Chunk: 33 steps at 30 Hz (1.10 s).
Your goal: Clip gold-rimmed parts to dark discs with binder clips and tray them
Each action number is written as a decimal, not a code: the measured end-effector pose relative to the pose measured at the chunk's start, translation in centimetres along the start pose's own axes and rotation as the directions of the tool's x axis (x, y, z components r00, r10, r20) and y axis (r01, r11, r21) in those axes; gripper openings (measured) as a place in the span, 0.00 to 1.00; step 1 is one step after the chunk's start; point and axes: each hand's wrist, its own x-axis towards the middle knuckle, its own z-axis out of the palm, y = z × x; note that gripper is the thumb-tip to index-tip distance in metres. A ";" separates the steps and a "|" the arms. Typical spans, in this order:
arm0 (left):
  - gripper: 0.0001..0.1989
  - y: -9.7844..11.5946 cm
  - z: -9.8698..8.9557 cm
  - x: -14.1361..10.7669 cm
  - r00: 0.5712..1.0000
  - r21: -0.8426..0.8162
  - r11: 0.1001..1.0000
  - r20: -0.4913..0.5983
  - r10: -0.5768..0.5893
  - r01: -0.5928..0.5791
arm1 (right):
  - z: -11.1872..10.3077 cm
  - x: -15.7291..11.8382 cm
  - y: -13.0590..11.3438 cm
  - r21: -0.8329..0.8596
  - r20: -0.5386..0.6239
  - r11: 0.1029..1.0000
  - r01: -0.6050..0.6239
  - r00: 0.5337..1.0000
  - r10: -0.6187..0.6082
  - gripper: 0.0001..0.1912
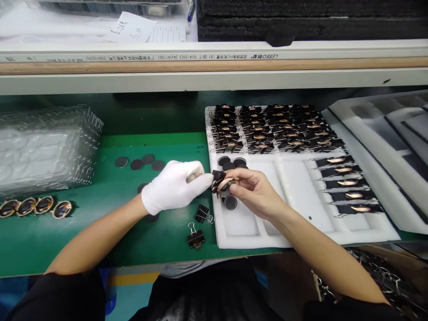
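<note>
My left hand (177,185), in a white glove, is closed on the wire handles of a black binder clip (218,176). My bare right hand (252,189) pinches a gold-rimmed round piece (226,185) between thumb and fingers. Clip and piece meet in front of me, over the left edge of a white foam tray (234,243); how far the clip's jaws reach round the piece is hard to make out. Several black discs (230,203) lie in the tray under my hands. Two loose binder clips (195,239) rest on the green mat below my left hand.
Rows of clipped pieces (257,129) fill the tray's back, and another column (347,183) its right side. More black discs (136,164) and gold-rimmed pieces (44,204) lie leftward, near stacked clear plastic trays (50,147). A shelf edge (214,80) crosses above; foam trays (384,156) lean right.
</note>
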 end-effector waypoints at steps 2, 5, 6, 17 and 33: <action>0.20 0.1 -0.1 0.0 1.000 0.048 0.999 0.024 -0.015 0.013 | 0.0 0.0 0.1 -0.016 -0.023 1.000 0.000 1.000 0.000 0.12; 0.26 0.3 0.0 0.0 0.993 0.089 0.990 0.046 -0.109 0.105 | -0.2 0.0 -0.1 -0.078 -0.067 0.997 0.005 0.998 -0.010 0.13; 0.27 0.3 0.0 0.0 0.989 0.087 0.988 0.063 -0.135 0.129 | -0.2 0.0 -0.3 -0.101 -0.073 0.995 0.012 0.997 -0.019 0.13; 0.26 0.3 0.2 -0.2 0.981 0.149 0.982 0.135 -0.137 0.116 | 0.2 -0.3 -1.1 -0.175 -0.025 0.984 0.035 0.999 -0.040 0.09; 0.21 1.0 3.2 -0.1 0.979 -0.093 0.981 -0.092 -0.180 0.171 | 2.2 1.1 -0.7 0.481 -0.362 0.873 -0.083 0.888 0.284 0.13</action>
